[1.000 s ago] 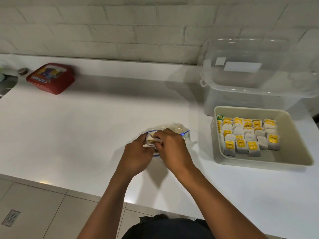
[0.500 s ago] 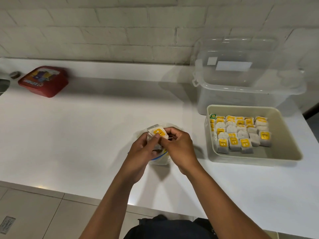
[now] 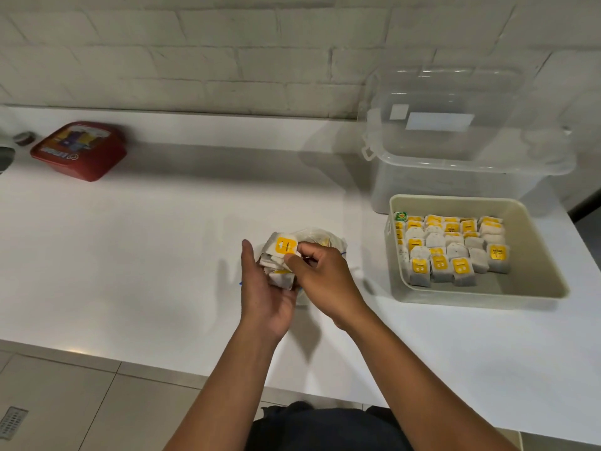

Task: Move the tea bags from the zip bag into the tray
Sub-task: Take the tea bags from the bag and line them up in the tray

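Note:
A clear zip bag (image 3: 328, 240) with a blue seal lies on the white counter, mostly hidden behind my hands. My left hand (image 3: 265, 288) cups a small stack of tea bags (image 3: 278, 271), fingers raised. My right hand (image 3: 320, 278) pinches the top of that stack, where one tea bag shows a yellow tag (image 3: 285, 245). To the right stands the beige tray (image 3: 533, 252), with rows of yellow-tagged tea bags (image 3: 452, 252) filling its left and middle part.
A clear plastic tub with a lid (image 3: 455, 148) stands behind the tray against the brick wall. A red box (image 3: 78, 149) lies at the far left. The counter's front edge (image 3: 97, 353) runs above a tiled floor.
Both hands have lifted a stack of tea bags out of the zip bag. My left hand has opened under the stack, and the yellow tag now faces up.

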`<move>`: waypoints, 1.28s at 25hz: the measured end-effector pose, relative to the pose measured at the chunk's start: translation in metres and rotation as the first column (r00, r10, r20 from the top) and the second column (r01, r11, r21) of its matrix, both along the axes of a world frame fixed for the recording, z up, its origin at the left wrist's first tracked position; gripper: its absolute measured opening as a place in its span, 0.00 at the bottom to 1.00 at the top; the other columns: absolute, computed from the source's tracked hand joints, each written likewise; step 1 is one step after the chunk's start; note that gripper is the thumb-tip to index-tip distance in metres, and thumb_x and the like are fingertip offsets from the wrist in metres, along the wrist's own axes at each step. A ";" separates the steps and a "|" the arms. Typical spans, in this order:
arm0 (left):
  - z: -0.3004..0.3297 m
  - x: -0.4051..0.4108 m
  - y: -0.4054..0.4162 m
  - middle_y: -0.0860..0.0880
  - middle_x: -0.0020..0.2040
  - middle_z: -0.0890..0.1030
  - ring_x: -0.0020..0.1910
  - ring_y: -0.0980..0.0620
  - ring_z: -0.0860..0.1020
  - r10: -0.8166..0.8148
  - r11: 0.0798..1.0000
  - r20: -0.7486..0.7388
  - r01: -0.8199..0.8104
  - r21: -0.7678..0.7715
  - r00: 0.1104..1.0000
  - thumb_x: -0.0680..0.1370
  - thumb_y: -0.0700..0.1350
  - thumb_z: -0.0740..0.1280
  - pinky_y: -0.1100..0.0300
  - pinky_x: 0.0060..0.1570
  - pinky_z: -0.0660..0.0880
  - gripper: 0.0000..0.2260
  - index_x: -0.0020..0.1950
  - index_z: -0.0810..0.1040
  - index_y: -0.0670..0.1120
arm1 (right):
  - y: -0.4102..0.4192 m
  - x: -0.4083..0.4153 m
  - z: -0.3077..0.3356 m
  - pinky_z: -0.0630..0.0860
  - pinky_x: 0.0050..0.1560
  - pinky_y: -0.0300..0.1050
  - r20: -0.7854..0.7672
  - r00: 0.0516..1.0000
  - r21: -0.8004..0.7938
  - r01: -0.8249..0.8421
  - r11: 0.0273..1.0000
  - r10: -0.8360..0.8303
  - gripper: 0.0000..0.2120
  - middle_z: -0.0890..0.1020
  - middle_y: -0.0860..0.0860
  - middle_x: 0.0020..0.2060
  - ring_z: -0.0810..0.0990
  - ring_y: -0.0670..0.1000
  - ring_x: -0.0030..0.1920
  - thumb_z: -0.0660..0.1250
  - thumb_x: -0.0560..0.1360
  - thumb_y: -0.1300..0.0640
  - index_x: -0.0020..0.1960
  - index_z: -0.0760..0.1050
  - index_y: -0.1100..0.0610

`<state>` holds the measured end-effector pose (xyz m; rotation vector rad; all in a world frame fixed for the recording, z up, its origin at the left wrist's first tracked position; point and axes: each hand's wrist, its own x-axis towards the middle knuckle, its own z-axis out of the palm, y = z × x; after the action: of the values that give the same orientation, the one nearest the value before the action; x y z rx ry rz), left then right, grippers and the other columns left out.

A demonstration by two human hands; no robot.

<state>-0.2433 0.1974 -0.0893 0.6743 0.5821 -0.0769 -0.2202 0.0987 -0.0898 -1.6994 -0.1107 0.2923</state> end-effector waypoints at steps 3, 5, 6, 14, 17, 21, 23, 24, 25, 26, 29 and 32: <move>0.001 0.006 0.006 0.45 0.47 0.82 0.42 0.50 0.83 0.025 0.996 -0.016 -0.026 -0.081 1.000 0.81 0.55 0.61 0.61 0.40 0.79 0.15 0.55 0.79 0.44 | -0.002 -0.001 0.006 0.77 0.44 0.46 0.065 0.997 -0.050 -0.036 0.998 0.039 0.06 0.82 0.48 0.35 0.79 0.51 0.38 0.66 0.77 0.60 0.43 0.80 0.55; 0.003 0.009 0.004 0.45 0.42 0.80 0.37 0.50 0.81 0.037 0.999 -0.024 -0.037 -0.032 0.999 0.79 0.48 0.62 0.64 0.33 0.77 0.09 0.49 0.78 0.43 | -0.003 0.000 0.006 0.81 0.50 0.52 0.088 0.995 -0.044 -0.031 0.999 0.035 0.08 0.84 0.48 0.41 0.82 0.52 0.44 0.66 0.76 0.61 0.50 0.80 0.51; 0.005 0.009 0.002 0.44 0.41 0.79 0.36 0.50 0.80 0.039 0.999 -0.027 -0.039 -0.017 0.999 0.79 0.46 0.62 0.65 0.30 0.76 0.08 0.46 0.77 0.43 | -0.003 0.000 0.006 0.80 0.50 0.54 0.101 0.995 -0.043 -0.018 0.999 0.022 0.09 0.84 0.49 0.41 0.82 0.52 0.44 0.66 0.76 0.61 0.51 0.80 0.50; 0.019 0.005 -0.013 0.44 0.41 0.84 0.39 0.49 0.84 0.004 0.995 0.002 -0.004 0.095 1.000 0.81 0.46 0.61 0.61 0.38 0.79 0.12 0.45 0.80 0.42 | -0.012 0.000 0.015 0.74 0.42 0.36 0.344 0.938 -0.251 0.138 0.958 -0.045 0.03 0.79 0.46 0.39 0.77 0.44 0.39 0.67 0.75 0.60 0.46 0.80 0.54; 0.022 0.001 -0.019 0.45 0.45 0.85 0.43 0.49 0.84 0.046 0.984 -0.024 -0.042 0.173 0.999 0.82 0.50 0.62 0.54 0.53 0.77 0.13 0.51 0.82 0.43 | -0.016 0.002 0.014 0.72 0.39 0.38 0.300 0.952 -0.248 0.135 0.959 -0.056 0.03 0.78 0.47 0.34 0.75 0.46 0.36 0.68 0.74 0.61 0.41 0.77 0.57; 0.026 -0.007 -0.021 0.44 0.47 0.86 0.45 0.50 0.85 0.049 0.975 -0.006 -0.047 0.217 0.999 0.83 0.51 0.61 0.55 0.53 0.78 0.15 0.53 0.82 0.42 | -0.018 0.000 0.017 0.72 0.39 0.37 0.304 0.953 -0.252 0.070 0.965 0.010 0.04 0.78 0.45 0.33 0.76 0.46 0.37 0.68 0.74 0.61 0.41 0.77 0.57; 0.030 -0.010 -0.026 0.45 0.46 0.86 0.45 0.51 0.85 0.048 0.969 0.015 -0.050 0.241 0.999 0.83 0.52 0.59 0.57 0.51 0.78 0.16 0.52 0.82 0.43 | -0.022 0.000 0.021 0.71 0.40 0.37 0.331 0.944 -0.227 0.064 0.972 0.015 0.05 0.78 0.46 0.34 0.76 0.46 0.38 0.68 0.75 0.58 0.40 0.77 0.57; 0.032 -0.010 -0.029 0.46 0.45 0.86 0.44 0.51 0.85 0.058 0.965 0.024 -0.062 0.255 0.998 0.84 0.52 0.59 0.58 0.49 0.79 0.16 0.51 0.82 0.44 | -0.024 0.000 0.023 0.72 0.41 0.38 0.348 0.937 -0.220 0.064 0.973 0.017 0.06 0.78 0.47 0.35 0.76 0.46 0.38 0.67 0.76 0.57 0.40 0.78 0.57; 0.031 -0.009 -0.032 0.47 0.44 0.86 0.44 0.52 0.85 0.072 0.960 0.029 -0.077 0.269 0.997 0.84 0.53 0.59 0.59 0.46 0.79 0.16 0.50 0.81 0.44 | -0.026 0.000 0.024 0.72 0.42 0.39 0.363 0.931 -0.223 0.061 0.973 0.025 0.07 0.78 0.48 0.35 0.76 0.46 0.39 0.67 0.76 0.56 0.40 0.78 0.57; 0.030 -0.008 -0.034 0.47 0.43 0.86 0.44 0.52 0.85 0.088 0.957 0.026 -0.092 0.274 0.996 0.84 0.53 0.59 0.60 0.45 0.79 0.16 0.50 0.81 0.45 | -0.027 0.001 0.023 0.72 0.42 0.40 0.376 0.926 -0.234 0.055 0.971 0.038 0.08 0.78 0.48 0.35 0.76 0.46 0.39 0.67 0.77 0.55 0.40 0.77 0.57; 0.022 -0.008 -0.037 0.48 0.44 0.85 0.44 0.52 0.84 0.113 0.962 0.004 -0.111 0.250 0.994 0.83 0.51 0.62 0.59 0.47 0.78 0.11 0.53 0.79 0.46 | -0.027 0.001 0.018 0.73 0.41 0.45 0.386 0.918 -0.269 0.025 0.963 0.084 0.09 0.78 0.48 0.33 0.75 0.47 0.37 0.66 0.77 0.55 0.40 0.76 0.57; 0.017 -0.010 -0.034 0.48 0.46 0.84 0.46 0.52 0.83 0.085 0.975 0.002 -0.083 0.208 0.996 0.83 0.51 0.61 0.57 0.49 0.76 0.11 0.54 0.79 0.47 | -0.029 0.002 0.019 0.74 0.41 0.46 0.327 0.937 -0.225 -0.050 0.973 0.124 0.08 0.79 0.49 0.32 0.76 0.48 0.35 0.66 0.78 0.55 0.41 0.77 0.57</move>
<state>-0.2531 0.1632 -0.0723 0.8516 0.6299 0.0616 -0.2179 0.0698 -0.0706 -1.9510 -0.4250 0.0741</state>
